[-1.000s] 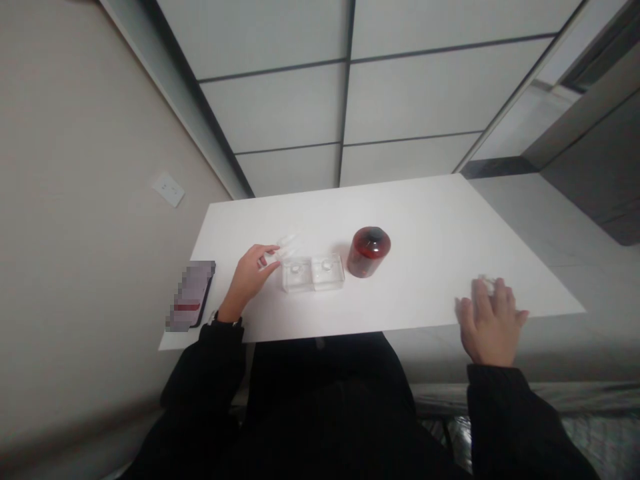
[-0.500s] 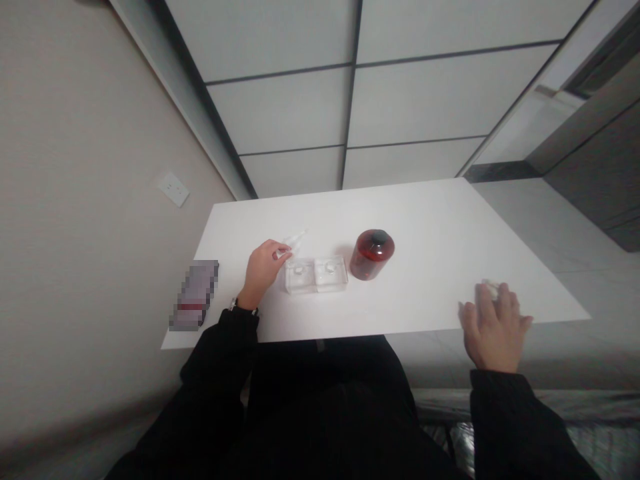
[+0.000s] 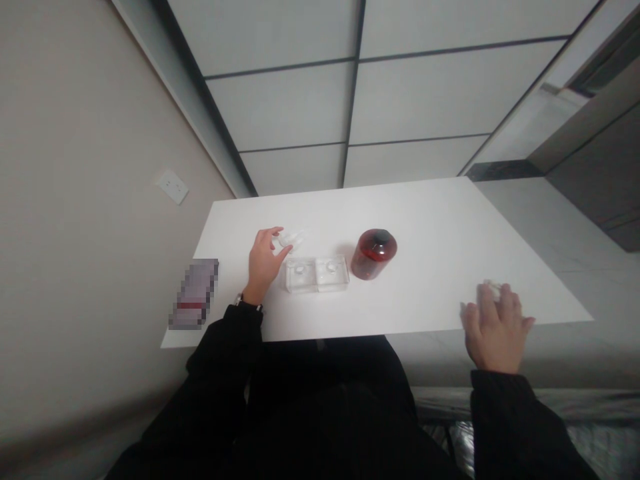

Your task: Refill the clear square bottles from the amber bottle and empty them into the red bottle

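Note:
My left hand (image 3: 265,261) is at the left of the table, thumb and fingers apart. Just beyond its fingertips lies a clear, slender plastic piece (image 3: 294,239), perhaps a dropper; its outline is faint against the white surface. Close to the thumb stands a clear box with two square compartments (image 3: 317,275), each showing a small round clear part. A red-brown bottle with a black cap (image 3: 373,255) is right of the box. At the table's right front edge, my right hand (image 3: 497,337) rests with fingers spread over a small whitish thing (image 3: 494,287), mostly hidden beneath them.
The white table (image 3: 420,213) ends close to my body. A blurred-out flat rectangular object (image 3: 195,293) lies at its left edge. On the left is a wall with a socket (image 3: 173,187); paneled doors (image 3: 295,113) rise behind the table.
My left hand's thumb and fingers have parted and moved slightly away from the clear plastic piece, which now lies on the table. The right hand stays in place.

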`<act>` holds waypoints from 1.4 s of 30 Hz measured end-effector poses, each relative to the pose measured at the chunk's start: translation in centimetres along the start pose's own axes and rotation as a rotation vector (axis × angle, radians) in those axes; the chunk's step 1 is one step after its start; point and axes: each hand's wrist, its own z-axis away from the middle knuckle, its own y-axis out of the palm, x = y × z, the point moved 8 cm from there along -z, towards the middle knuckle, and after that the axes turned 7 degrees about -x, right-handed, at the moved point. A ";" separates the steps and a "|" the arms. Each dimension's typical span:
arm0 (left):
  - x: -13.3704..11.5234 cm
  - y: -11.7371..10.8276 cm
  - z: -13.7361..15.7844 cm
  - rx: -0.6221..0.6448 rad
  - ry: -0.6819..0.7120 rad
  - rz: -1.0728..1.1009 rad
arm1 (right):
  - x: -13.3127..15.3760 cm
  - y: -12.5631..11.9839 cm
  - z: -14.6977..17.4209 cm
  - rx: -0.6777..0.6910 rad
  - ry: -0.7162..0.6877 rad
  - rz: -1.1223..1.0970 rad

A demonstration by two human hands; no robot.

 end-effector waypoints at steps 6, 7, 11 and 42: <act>0.3 0.3 0.1 0.005 -0.001 0.025 | 0.1 -0.1 0.1 -0.011 -0.012 0.011; 0.4 0.3 0.2 0.005 -0.002 0.028 | 0.2 -0.2 0.1 -0.016 -0.016 0.009; 0.5 0.3 0.2 0.004 -0.004 0.040 | 0.2 -0.1 0.3 -0.028 -0.027 0.007; 0.8 0.9 0.7 0.026 -0.006 0.023 | 21.5 0.9 10.4 0.264 -0.619 -0.342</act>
